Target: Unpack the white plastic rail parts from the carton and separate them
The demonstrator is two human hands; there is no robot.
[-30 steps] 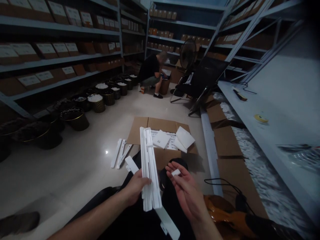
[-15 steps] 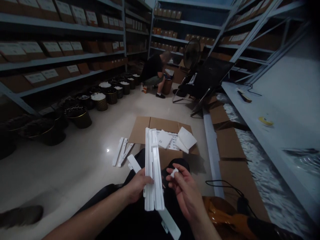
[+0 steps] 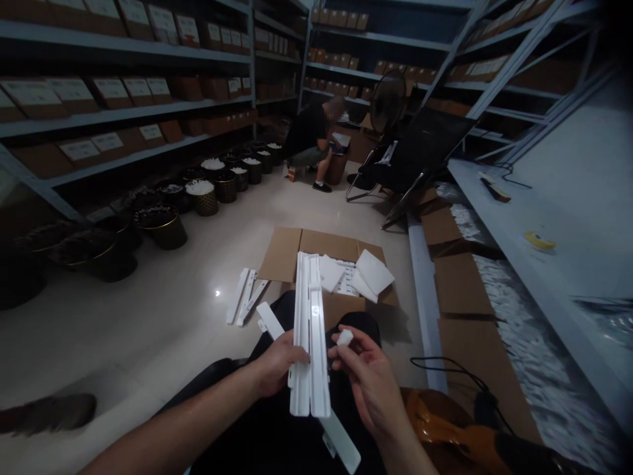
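Note:
My left hand (image 3: 283,363) is closed round long white plastic strips (image 3: 311,330), held lengthwise above my lap, its thumb lying on top of them. Just right of the strips, my right hand (image 3: 363,366) pinches a small white piece (image 3: 345,338) between thumb and fingers. Another white strip (image 3: 341,439) lies slantwise across my legs, under the held ones. In front of my knees stands an open cardboard box (image 3: 281,254) with white parts inside and white foam-like sheets (image 3: 374,272) on top.
Several white strips (image 3: 239,297) lie on the floor left of the box. An orange and black tool (image 3: 450,432) is at lower right, beside boxes of white parts (image 3: 514,316). A person (image 3: 309,138) sits farther back.
The view has shifted slightly, so the scene sits a little to the right. Both hands keep their holds, and the small white piece is turned somewhat differently in my right fingers.

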